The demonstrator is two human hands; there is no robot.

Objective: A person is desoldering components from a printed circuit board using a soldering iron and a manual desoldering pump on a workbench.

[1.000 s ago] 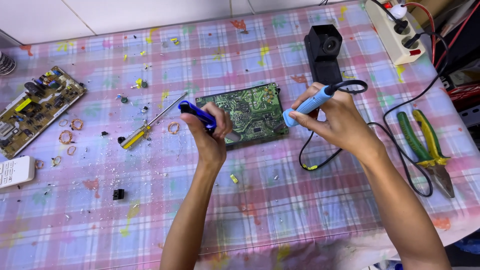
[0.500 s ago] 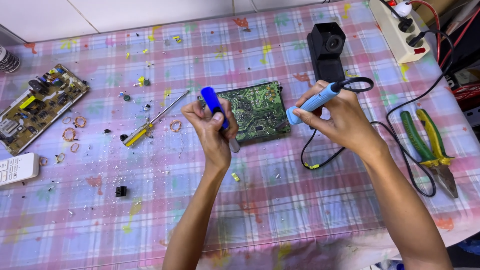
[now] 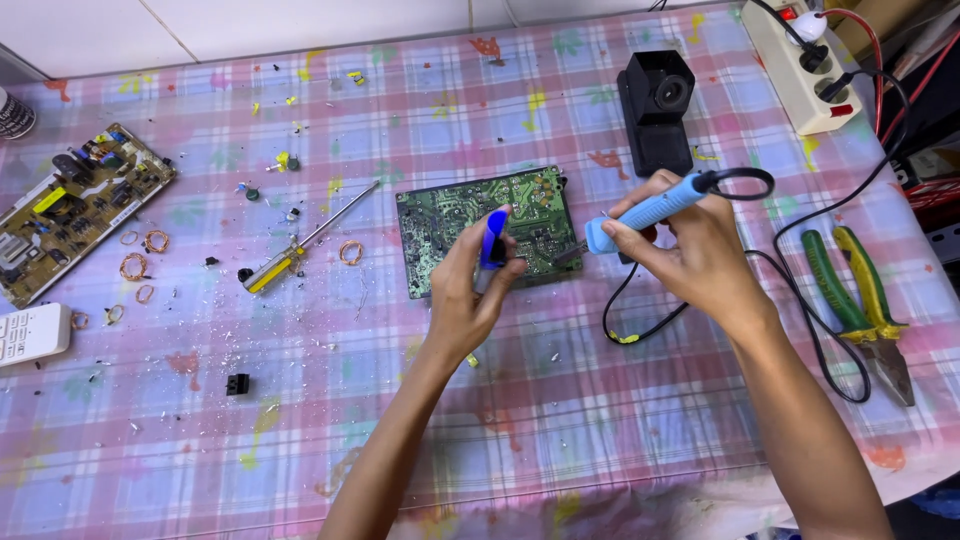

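While left grip point(image 3: 470, 290) clasps blue tool point(image 3: 492, 238); right grip point(image 3: 690, 250) clasps soldering iron point(image 3: 648, 212).

The left hand point(image 3: 470, 290) covers the lower part of the blue tool point(image 3: 492, 240) it grips and part of the green circuit board point(image 3: 488, 230), so the tool's tip cannot be seen. The soldering iron's point(image 3: 650, 210) tip is blurred against the board, and whether it touches is unclear. The white remote point(image 3: 30, 335) and the power strip point(image 3: 795, 60) are cut off by the picture's edges.
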